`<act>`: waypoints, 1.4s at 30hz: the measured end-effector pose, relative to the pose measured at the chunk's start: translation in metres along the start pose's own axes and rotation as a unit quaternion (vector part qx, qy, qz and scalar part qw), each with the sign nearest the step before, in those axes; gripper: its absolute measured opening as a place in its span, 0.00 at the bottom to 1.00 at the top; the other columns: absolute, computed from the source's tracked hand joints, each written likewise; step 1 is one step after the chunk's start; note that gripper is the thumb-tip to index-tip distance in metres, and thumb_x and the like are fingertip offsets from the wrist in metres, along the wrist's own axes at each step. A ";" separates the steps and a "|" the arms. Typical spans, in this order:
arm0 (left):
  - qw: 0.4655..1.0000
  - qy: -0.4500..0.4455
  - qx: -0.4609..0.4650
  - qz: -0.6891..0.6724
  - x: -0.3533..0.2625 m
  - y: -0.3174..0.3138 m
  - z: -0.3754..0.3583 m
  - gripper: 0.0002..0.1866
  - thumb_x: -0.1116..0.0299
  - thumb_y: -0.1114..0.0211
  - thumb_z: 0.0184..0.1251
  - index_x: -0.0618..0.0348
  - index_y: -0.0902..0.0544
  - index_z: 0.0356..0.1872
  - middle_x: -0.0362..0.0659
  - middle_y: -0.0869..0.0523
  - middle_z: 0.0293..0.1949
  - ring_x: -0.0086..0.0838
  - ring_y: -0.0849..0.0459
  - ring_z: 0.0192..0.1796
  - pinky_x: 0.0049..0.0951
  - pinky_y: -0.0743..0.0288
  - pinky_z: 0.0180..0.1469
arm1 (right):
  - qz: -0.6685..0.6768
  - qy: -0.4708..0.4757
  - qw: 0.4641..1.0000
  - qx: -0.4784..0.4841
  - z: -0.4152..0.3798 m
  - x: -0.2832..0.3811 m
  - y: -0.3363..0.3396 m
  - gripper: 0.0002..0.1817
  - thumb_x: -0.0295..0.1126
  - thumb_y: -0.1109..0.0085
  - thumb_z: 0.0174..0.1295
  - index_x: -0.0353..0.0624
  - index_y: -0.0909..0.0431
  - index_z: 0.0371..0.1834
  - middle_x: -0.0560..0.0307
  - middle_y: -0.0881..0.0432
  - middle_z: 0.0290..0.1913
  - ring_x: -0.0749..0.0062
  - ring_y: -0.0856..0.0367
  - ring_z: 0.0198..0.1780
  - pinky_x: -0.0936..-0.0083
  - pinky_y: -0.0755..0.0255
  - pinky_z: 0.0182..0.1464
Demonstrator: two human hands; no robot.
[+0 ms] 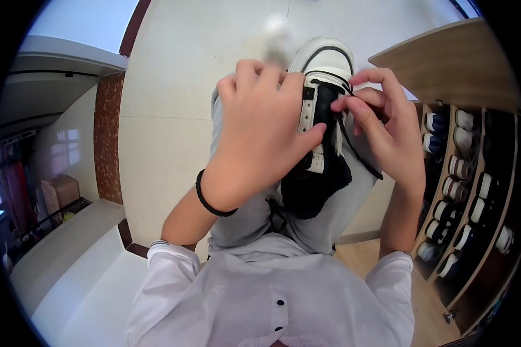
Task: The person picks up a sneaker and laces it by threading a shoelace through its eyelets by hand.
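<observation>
A black-and-white sneaker (329,56) rests on my lap over grey trousers, its toe pointing away from me. Its black tongue and the white eyelet strip on the left side are visible. My left hand (263,118) grips the sneaker's left side, with the thumb lying over the tongue and the other fingertips partly hidden. At the right eyelets, my right hand (385,124) is closed in a pinch on the black shoelace (353,149). One loose lace end hangs down to the right below that hand. Lace also crosses the front of the shoe near the toe.
On the right stands a shoe cabinet (452,110) with its wooden door (446,61) swung open and several pairs of shoes on its shelves. A blurred white object (276,32) is beyond the sneaker, over the pale tiled floor (168,75). A ledge (69,243) runs along the left.
</observation>
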State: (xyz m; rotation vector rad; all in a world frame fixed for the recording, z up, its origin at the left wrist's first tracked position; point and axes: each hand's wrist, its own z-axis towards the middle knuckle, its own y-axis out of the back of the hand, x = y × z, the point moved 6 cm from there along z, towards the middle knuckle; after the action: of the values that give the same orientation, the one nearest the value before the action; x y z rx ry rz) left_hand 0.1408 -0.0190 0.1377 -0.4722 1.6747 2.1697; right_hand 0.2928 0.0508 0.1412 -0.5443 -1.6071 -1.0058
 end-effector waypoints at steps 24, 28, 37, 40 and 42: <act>0.987 0.035 -0.009 -0.154 0.014 -0.007 -0.002 0.18 0.75 0.31 0.51 0.56 0.10 0.47 0.35 0.13 0.34 0.33 0.20 0.50 0.50 0.49 0.75 | -0.195 0.121 0.969 -0.094 0.004 -0.005 -0.028 0.06 0.17 0.31 0.57 0.35 0.17 0.36 0.52 0.18 0.33 0.66 0.16 0.30 0.76 0.24 0.32; 0.976 0.060 -0.038 -0.206 0.016 -0.003 -0.004 0.14 0.74 0.31 0.57 0.55 0.10 0.46 0.35 0.14 0.32 0.31 0.20 0.47 0.49 0.48 0.75 | -0.196 0.135 0.963 -0.125 -0.003 -0.003 -0.032 0.07 0.18 0.30 0.56 0.35 0.16 0.37 0.52 0.17 0.33 0.66 0.16 0.30 0.76 0.25 0.32; 0.992 0.012 -0.022 -0.120 0.022 -0.005 0.007 0.05 0.71 0.28 0.61 0.53 0.11 0.38 0.34 0.13 0.34 0.31 0.19 0.48 0.39 0.41 0.65 | -0.183 0.079 0.970 -0.140 -0.010 -0.001 -0.030 0.16 0.21 0.29 0.57 0.41 0.22 0.48 0.55 0.15 0.36 0.64 0.15 0.30 0.74 0.24 0.30; 0.991 0.005 -0.030 -0.134 0.020 -0.003 0.007 0.04 0.71 0.27 0.61 0.53 0.13 0.36 0.34 0.13 0.35 0.32 0.19 0.49 0.39 0.41 0.66 | -0.202 0.083 0.969 -0.116 -0.010 -0.002 -0.031 0.19 0.21 0.30 0.58 0.43 0.27 0.50 0.56 0.14 0.36 0.64 0.13 0.31 0.73 0.24 0.30; 0.992 0.001 -0.027 -0.124 0.020 -0.003 0.006 0.04 0.71 0.27 0.61 0.53 0.13 0.36 0.35 0.13 0.35 0.32 0.19 0.50 0.39 0.42 0.66 | -0.166 0.083 0.975 -0.123 -0.012 -0.005 -0.030 0.18 0.21 0.30 0.58 0.43 0.26 0.49 0.57 0.14 0.36 0.66 0.15 0.29 0.74 0.26 0.29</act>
State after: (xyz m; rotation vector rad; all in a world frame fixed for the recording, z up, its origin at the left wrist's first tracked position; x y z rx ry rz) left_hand 0.1243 -0.0109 0.1270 -0.6612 1.4731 2.0368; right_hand 0.2777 0.0254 0.1276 -0.3482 -1.4609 -1.4750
